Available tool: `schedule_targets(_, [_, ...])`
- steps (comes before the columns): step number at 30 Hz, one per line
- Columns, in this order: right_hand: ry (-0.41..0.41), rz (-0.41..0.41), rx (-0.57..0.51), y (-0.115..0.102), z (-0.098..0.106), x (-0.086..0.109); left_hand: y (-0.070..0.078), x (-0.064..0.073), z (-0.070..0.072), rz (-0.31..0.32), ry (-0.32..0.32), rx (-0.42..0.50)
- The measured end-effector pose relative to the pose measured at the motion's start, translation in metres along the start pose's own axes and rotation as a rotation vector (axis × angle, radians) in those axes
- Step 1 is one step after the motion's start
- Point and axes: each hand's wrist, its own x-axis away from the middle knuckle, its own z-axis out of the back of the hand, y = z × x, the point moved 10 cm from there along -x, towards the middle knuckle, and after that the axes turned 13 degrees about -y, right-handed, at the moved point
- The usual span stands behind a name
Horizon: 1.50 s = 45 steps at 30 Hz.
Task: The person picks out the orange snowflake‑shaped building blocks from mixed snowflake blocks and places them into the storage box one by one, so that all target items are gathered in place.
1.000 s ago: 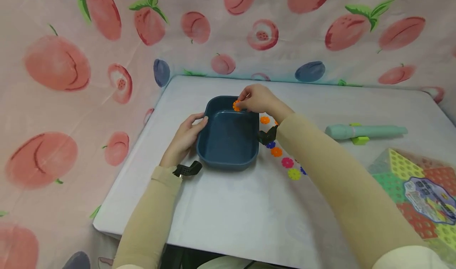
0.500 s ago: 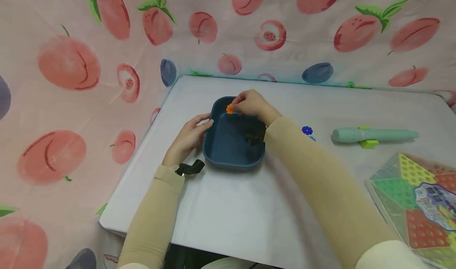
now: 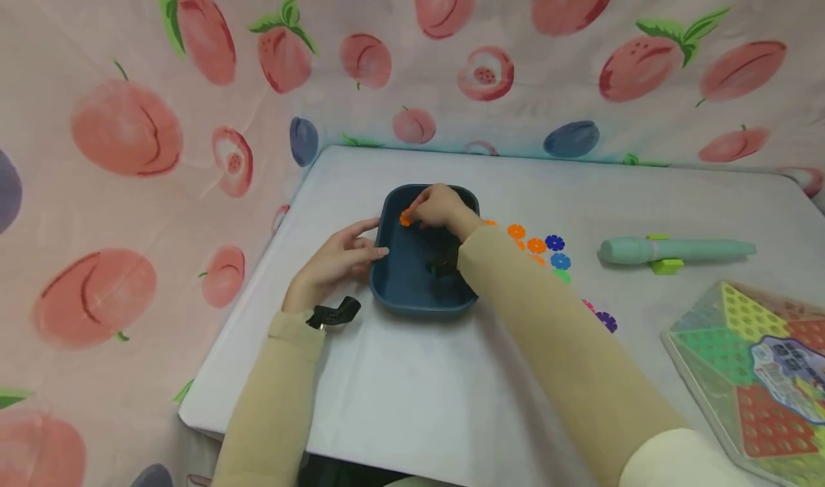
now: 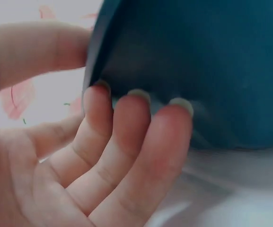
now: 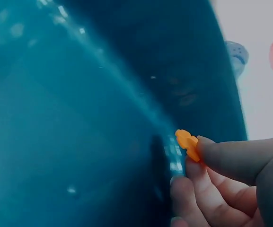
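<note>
Lower now, the right hand (image 3: pixel 441 208) pinches an orange flower piece (image 3: pixel 406 218) inside the blue tray (image 3: pixel 393 286); left hand's (image 3: pixel 335 261) straight fingers (image 4: pixel 127 137) brace its wall; releasing looks next.

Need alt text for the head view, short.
A person's right hand pinches an orange flower-shaped piece inside a dark blue tray on a white table, while the left hand touches the tray's left side. More coloured flower pieces, a mint-green pen-like tool and a packaged pegboard set lie to the right.
</note>
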Motion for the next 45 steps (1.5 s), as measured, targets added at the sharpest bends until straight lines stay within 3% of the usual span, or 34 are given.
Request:
schedule_targets(5, [-0.003, -0.02, 0.009, 0.009, -0.007, -0.006, -0.002, 0.006, -0.006, -0.002, 0.027, -0.033])
schedule_targets(12, [0.072, -0.004, 0.222, 0.0, -0.01, -0.004, -0.008, 0.013, -0.007, -0.036, 0.068, 0.007])
schedule_targets(16, [0.118, -0.05, 0.261, 0.0, -0.006, -0.002, -0.008, 0.013, -0.008, -0.057, 0.09, 0.007])
schedule_targets(21, [0.116, -0.078, 0.264, 0.002, -0.005, 0.0, -0.007, 0.013, -0.007, -0.073, 0.123, 0.013])
schedule_targets(24, [0.092, -0.046, 0.227, 0.003, -0.004, 0.001, -0.008, 0.012, -0.007, -0.07, 0.126, 0.039])
schedule_targets(27, [0.073, 0.027, 0.123, 0.001, 0.003, 0.008, -0.008, 0.011, -0.007, -0.065, 0.127, 0.065])
schedule_targets(32, [0.028, 0.199, -0.17, -0.003, 0.023, 0.032, -0.009, 0.012, -0.006, -0.057, 0.146, 0.081])
schedule_targets(35, [-0.006, 0.276, -0.285, -0.001, 0.036, 0.055, -0.012, 0.014, -0.004, -0.052, 0.163, 0.075])
schedule_targets(38, [0.01, 0.324, -0.258, 0.008, 0.053, 0.09, -0.014, 0.014, -0.004, -0.047, 0.171, 0.064])
schedule_targets(41, [0.075, 0.334, -0.159, 0.029, 0.072, 0.129, -0.013, 0.012, -0.005, -0.047, 0.173, 0.056])
schedule_targets(45, [0.176, 0.251, -0.03, 0.07, 0.089, 0.164, -0.011, 0.011, -0.004, -0.043, 0.184, 0.047])
